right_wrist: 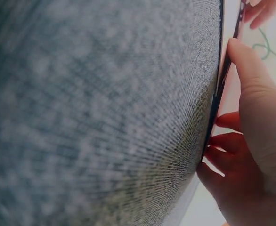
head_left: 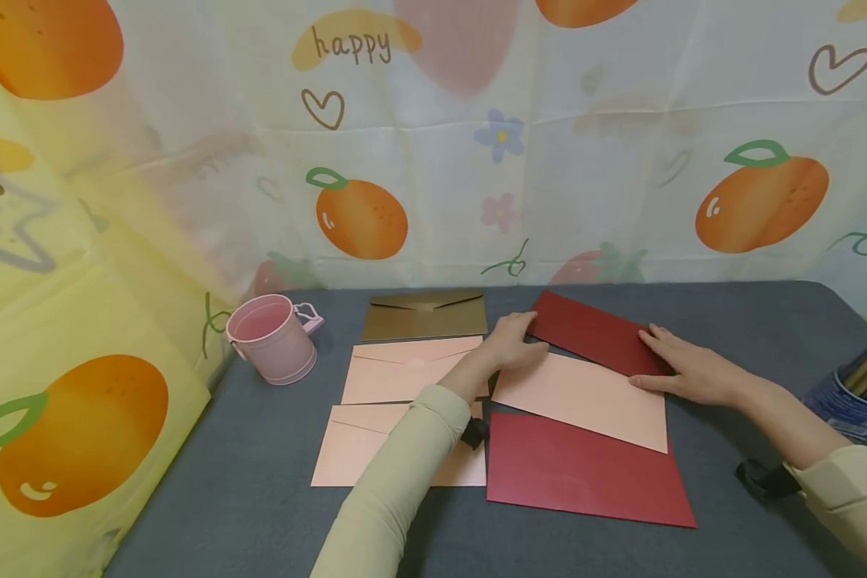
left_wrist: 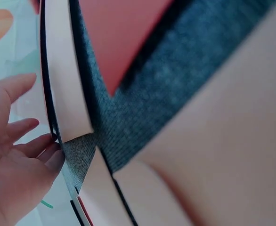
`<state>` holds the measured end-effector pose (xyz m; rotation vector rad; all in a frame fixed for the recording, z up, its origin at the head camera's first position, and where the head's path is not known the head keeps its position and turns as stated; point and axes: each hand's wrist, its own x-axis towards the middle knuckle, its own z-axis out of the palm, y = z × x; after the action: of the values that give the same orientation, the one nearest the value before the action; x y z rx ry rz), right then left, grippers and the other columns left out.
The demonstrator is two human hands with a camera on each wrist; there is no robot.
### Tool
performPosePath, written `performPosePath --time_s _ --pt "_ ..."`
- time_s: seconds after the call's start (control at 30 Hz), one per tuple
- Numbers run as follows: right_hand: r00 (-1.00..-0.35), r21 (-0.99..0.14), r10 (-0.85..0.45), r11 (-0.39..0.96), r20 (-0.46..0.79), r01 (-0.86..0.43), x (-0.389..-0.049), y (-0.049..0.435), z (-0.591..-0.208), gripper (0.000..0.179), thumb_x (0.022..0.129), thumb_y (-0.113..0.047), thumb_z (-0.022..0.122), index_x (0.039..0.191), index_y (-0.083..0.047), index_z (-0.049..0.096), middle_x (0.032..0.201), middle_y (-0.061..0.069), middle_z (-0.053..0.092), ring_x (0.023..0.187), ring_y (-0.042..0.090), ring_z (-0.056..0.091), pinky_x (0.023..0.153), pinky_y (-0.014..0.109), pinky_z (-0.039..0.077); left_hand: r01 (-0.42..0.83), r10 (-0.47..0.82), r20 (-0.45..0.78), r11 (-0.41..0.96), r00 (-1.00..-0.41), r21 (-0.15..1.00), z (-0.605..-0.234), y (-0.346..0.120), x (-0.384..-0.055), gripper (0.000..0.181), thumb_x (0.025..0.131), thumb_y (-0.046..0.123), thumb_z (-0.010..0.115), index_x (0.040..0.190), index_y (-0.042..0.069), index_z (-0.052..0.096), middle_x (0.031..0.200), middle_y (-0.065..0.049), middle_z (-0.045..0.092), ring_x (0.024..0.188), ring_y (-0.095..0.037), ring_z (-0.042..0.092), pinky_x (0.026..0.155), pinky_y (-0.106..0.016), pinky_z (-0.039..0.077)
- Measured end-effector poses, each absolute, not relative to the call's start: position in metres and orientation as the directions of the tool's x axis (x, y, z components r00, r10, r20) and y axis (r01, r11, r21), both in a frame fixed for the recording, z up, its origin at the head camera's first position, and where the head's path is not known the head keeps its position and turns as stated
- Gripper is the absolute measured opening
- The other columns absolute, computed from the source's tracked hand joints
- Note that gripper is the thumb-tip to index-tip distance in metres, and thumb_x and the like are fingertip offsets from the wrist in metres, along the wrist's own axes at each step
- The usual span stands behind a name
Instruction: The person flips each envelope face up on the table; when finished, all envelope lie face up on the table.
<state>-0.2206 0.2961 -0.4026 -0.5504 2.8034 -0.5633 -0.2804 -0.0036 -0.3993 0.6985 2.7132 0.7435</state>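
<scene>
A dark red envelope (head_left: 596, 333) lies slanted on the table at the back right. My left hand (head_left: 509, 343) touches its left end, fingers loosely bent and thumb apart in the left wrist view. At the other end, my right hand (head_left: 686, 365) rests its extended fingertips on the edge, with the thumb lower, near the corner of a pale pink envelope (head_left: 585, 397). That pink envelope lies slanted just below, overlapping a larger red envelope (head_left: 585, 470) nearest me. Beneath the left forearm, two more pink envelopes, an upper one (head_left: 383, 373) and a lower one (head_left: 347, 457), are partly hidden.
A gold-brown envelope (head_left: 422, 317) lies at the back, left of the dark red one. Farther left stands a small pink bucket (head_left: 270, 341). A blue container (head_left: 848, 405) holding sticks or pens stands at the right edge. A printed cloth (head_left: 433, 160) hangs behind the table.
</scene>
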Motion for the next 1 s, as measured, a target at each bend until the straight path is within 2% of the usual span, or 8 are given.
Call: performPosePath --time_s 0.3,0.43,0.6,0.7,0.77,0.83,0.9,1.0 --pt "-0.904 -0.311 -0.427 0.863 -0.032 -0.397 -0.221 0.299 -0.403 0.092 0.085 -0.057 0.067 0.141 0.011 0.041 0.143 0.038 0.035 0.127 0.054 0.04 0.095 0.063 0.04 0.385 0.46 0.017 0.721 -0.888 0.576 -0.4 -0.006 -0.281 0.042 0.095 0.011 0.061 0.137 0.007 0.056 0.132 -0.011 0.056 0.126 -0.025 0.048 0.101 -0.031 0.042" --pt "-0.899 -0.319 -0.438 0.849 0.02 -0.421 -0.219 0.3 -0.4 0.083 0.085 -0.051 0.07 0.137 0.01 0.049 0.138 0.035 0.045 0.114 0.047 0.056 0.08 0.046 0.051 0.4 0.448 0.061 0.719 -0.892 0.568 -0.399 -0.006 -0.28 0.036 0.094 0.006 0.061 0.13 0.009 0.063 0.125 -0.01 0.059 0.118 -0.024 0.053 0.096 -0.028 0.045" --pt "-0.903 -0.371 -0.425 0.829 0.065 -0.417 -0.216 0.303 -0.397 0.069 0.086 -0.041 0.073 0.132 0.006 0.056 0.125 0.029 0.059 0.085 0.029 0.064 0.058 0.027 0.041 0.403 0.422 0.112 0.705 -0.9 0.584 -0.397 -0.006 -0.279 0.031 0.094 0.005 0.062 0.124 0.01 0.068 0.118 -0.009 0.06 0.109 -0.021 0.058 0.089 -0.025 0.048" --pt "-0.912 -0.403 -0.401 0.823 0.088 -0.401 -0.214 0.305 -0.396 0.06 0.087 -0.037 0.073 0.13 0.002 0.06 0.086 0.015 0.07 0.054 0.01 0.043 0.049 0.025 0.032 0.405 0.411 0.133 0.697 -0.902 0.592 -0.398 -0.006 -0.279 0.028 0.095 0.009 0.063 0.122 0.012 0.07 0.116 -0.008 0.061 0.106 -0.02 0.059 0.086 -0.023 0.048" --pt "-0.915 -0.425 -0.387 0.813 0.115 -0.398 -0.212 0.307 -0.395 0.054 0.088 -0.034 0.073 0.128 -0.001 0.063 0.06 -0.001 0.058 0.047 0.005 0.023 0.045 0.025 0.027 0.408 0.406 0.147 0.688 -0.902 0.6 -0.397 -0.008 -0.278 0.027 0.096 0.012 0.064 0.122 0.013 0.07 0.115 -0.007 0.061 0.105 -0.019 0.059 0.085 -0.022 0.048" --pt "-0.913 -0.439 -0.38 0.802 0.149 -0.405 -0.211 0.308 -0.394 0.047 0.089 -0.031 0.072 0.126 -0.003 0.065 0.049 -0.008 0.044 0.045 0.003 0.018 0.043 0.025 0.026 0.411 0.4 0.164 0.675 -0.902 0.613 -0.397 -0.009 -0.278 0.026 0.096 0.014 0.064 0.121 0.013 0.07 0.115 -0.007 0.06 0.103 -0.019 0.06 0.084 -0.022 0.048" --pt "-0.907 -0.456 -0.374 0.784 0.195 -0.421 -0.21 0.31 -0.395 0.042 0.089 -0.028 0.073 0.124 -0.005 0.068 0.053 -0.005 0.054 0.045 0.002 0.024 0.043 0.025 0.027 0.413 0.391 0.182 0.663 -0.902 0.624 -0.396 -0.01 -0.277 0.025 0.096 0.015 0.064 0.12 0.014 0.071 0.116 -0.006 0.059 0.103 -0.018 0.06 0.083 -0.022 0.049" --pt "-0.898 -0.478 -0.359 0.76 0.254 -0.439 -0.21 0.311 -0.396 0.034 0.089 -0.023 0.072 0.119 -0.007 0.071 0.081 0.008 0.072 0.056 -0.001 0.045 0.047 0.025 0.034 0.427 0.38 0.217 0.655 -0.899 0.623 -0.395 -0.012 -0.277 0.024 0.096 0.018 0.064 0.118 0.016 0.072 0.118 -0.004 0.059 0.106 -0.018 0.059 0.086 -0.023 0.048"
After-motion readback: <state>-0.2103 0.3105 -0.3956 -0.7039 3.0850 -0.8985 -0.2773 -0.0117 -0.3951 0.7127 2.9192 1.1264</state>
